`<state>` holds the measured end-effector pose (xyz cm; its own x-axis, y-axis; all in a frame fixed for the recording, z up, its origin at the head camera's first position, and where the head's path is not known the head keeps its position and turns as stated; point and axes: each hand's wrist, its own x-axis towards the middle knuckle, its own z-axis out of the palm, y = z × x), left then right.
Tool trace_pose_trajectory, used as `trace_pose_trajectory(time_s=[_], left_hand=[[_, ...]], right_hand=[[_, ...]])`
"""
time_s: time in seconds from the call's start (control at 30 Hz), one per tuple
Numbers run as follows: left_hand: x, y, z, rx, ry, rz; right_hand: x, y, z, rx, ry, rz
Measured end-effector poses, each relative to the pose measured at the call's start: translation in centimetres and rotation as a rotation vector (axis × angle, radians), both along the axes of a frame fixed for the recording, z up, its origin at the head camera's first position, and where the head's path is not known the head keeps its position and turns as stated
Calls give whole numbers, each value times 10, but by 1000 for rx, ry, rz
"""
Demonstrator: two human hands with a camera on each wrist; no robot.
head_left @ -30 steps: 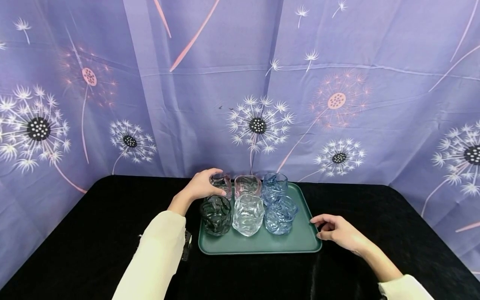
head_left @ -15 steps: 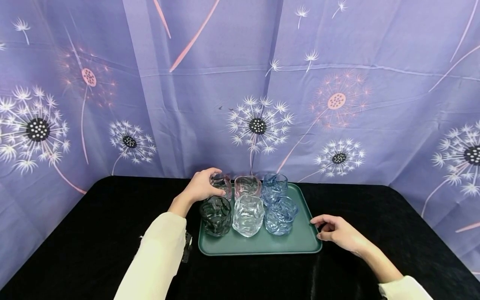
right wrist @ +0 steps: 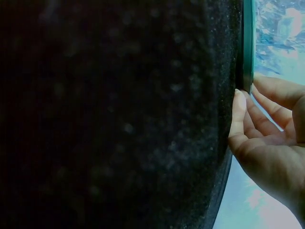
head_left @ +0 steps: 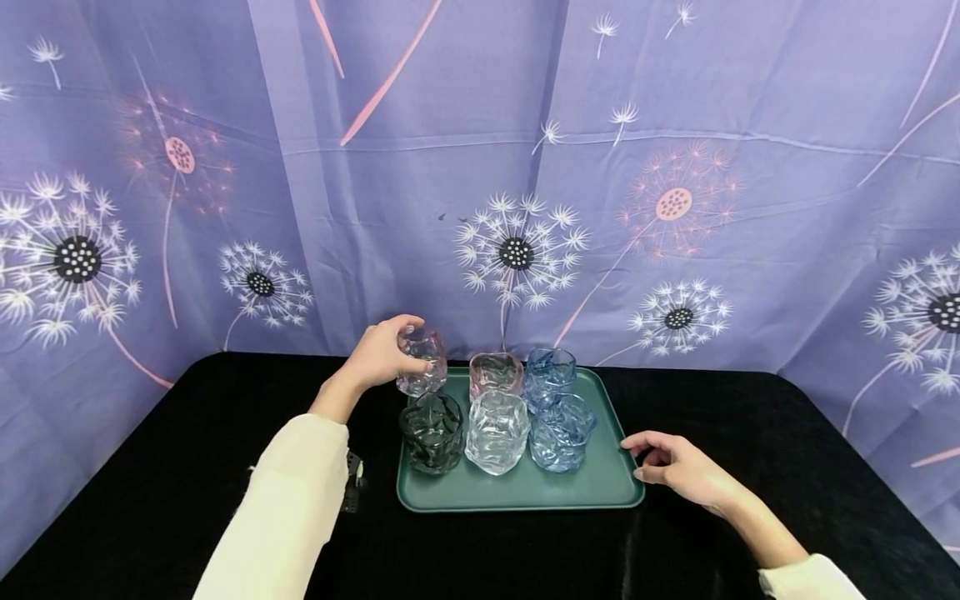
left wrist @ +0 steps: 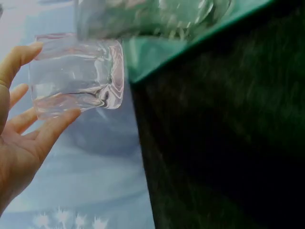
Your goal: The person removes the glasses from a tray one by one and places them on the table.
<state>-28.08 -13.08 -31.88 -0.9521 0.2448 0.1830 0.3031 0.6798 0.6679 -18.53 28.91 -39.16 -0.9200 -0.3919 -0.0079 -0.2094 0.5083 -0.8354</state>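
Note:
My left hand (head_left: 377,357) grips a pale pink drinking glass (head_left: 424,367), thumb and fingers on opposite sides, above the back left corner of a green tray (head_left: 517,496). In the left wrist view this glass (left wrist: 78,76) lies sideways in the picture, its thick base away from the palm. My right hand (head_left: 678,467) is at the tray's right edge; in the right wrist view its fingers and thumb hold the rim (right wrist: 248,52). On the tray stand a dark grey glass (head_left: 432,435), a clear glass (head_left: 497,433), another pink glass (head_left: 495,372) and two blue glasses (head_left: 562,433).
A black cloth (head_left: 225,467) covers the table under the tray. Close behind the table hangs a purple curtain (head_left: 405,208) with dandelion prints. The dark grey glass stands just in front of the lifted one.
My left hand has raised the pink glass from the tray's back left spot and moved it up and leftward. The right hand stays at the tray's edge.

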Motion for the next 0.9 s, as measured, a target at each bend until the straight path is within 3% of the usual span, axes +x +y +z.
trace_pose_trajectory(time_s=[0.2, 0.33, 0.6, 0.9], left_hand=[[4, -38, 14, -58, 44, 45], [9, -72, 14, -83, 59, 82], [24, -121, -7, -103, 48, 205], [35, -152, -27, -105, 85, 302]], right_hand=[[1, 0, 0, -1, -1, 14], [1, 0, 1, 6, -11, 10], [1, 4, -1, 9, -1, 2], [1, 2, 2, 18, -26, -9]])
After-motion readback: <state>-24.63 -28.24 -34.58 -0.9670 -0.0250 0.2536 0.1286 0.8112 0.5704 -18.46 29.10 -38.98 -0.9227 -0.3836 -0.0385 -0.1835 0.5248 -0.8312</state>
